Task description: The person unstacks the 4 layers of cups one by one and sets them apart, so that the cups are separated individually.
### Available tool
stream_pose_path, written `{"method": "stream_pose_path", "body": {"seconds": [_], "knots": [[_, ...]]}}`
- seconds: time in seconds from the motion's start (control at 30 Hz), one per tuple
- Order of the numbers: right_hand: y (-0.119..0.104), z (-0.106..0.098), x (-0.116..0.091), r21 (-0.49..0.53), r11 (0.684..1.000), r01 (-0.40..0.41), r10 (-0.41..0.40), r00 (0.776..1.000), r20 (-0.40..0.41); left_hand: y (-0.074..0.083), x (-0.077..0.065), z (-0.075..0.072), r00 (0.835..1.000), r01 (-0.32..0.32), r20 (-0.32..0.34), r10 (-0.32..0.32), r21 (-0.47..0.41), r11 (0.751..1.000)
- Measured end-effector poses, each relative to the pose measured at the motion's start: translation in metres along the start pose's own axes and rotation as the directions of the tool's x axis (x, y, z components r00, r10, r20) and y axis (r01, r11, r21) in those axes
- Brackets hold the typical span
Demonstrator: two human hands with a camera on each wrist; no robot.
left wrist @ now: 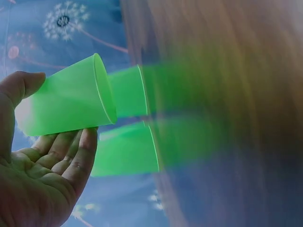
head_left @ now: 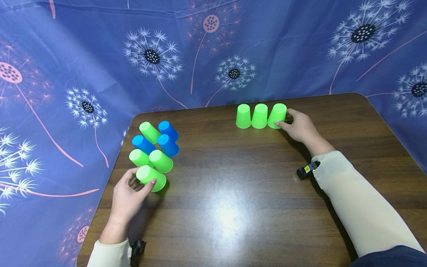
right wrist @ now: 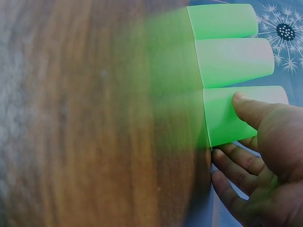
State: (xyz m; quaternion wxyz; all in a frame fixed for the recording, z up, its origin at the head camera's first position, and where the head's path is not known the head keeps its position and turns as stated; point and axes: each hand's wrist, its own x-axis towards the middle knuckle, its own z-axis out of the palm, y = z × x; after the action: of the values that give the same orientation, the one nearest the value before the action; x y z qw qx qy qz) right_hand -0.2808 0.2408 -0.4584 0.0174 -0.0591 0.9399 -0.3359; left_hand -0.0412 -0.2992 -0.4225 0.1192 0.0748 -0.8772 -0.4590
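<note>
At the left, my left hand (head_left: 125,202) grips an upside-down green cup (head_left: 151,178) between thumb and fingers. In the left wrist view this green cup (left wrist: 66,99) is tilted, its rim raised off the table, close in front of two other green cups. On the far side, my right hand (head_left: 300,126) holds the rightmost of three upside-down green cups standing in a row. Its thumb lies on the near side of that green cup (right wrist: 236,116), with the fingers behind and partly hidden. The middle green cup (head_left: 259,116) and the left green cup (head_left: 243,116) stand right beside it.
Beyond the left hand stand two green cups (head_left: 161,161), three blue cups (head_left: 168,145) and one more green cup (head_left: 149,132), all upside down and close together. The brown wooden table (head_left: 227,178) ends at a blue dandelion-print cloth (head_left: 200,74) behind and at the left.
</note>
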Motion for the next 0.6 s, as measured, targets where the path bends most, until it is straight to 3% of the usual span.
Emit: {"method": "stream_pose_path", "body": {"seconds": [0.23,0.43,0.6], "knots": [[0.000,0.000,0.000,0.006,1.000,0.007,-0.007,1.000,0.001,-0.014,0.004,-0.016,0.998,0.041,-0.041,-0.037,0.101,0.994],[0.002,0.000,0.001,0.010,1.000,0.000,0.000,1.000,0.000,-0.022,0.010,-0.028,0.996,0.091,-0.026,-0.087,0.184,0.979],[0.003,0.000,0.001,0.012,1.000,0.004,-0.004,1.000,0.003,-0.027,0.015,-0.031,0.992,0.123,-0.020,-0.121,0.203,0.972]]}}
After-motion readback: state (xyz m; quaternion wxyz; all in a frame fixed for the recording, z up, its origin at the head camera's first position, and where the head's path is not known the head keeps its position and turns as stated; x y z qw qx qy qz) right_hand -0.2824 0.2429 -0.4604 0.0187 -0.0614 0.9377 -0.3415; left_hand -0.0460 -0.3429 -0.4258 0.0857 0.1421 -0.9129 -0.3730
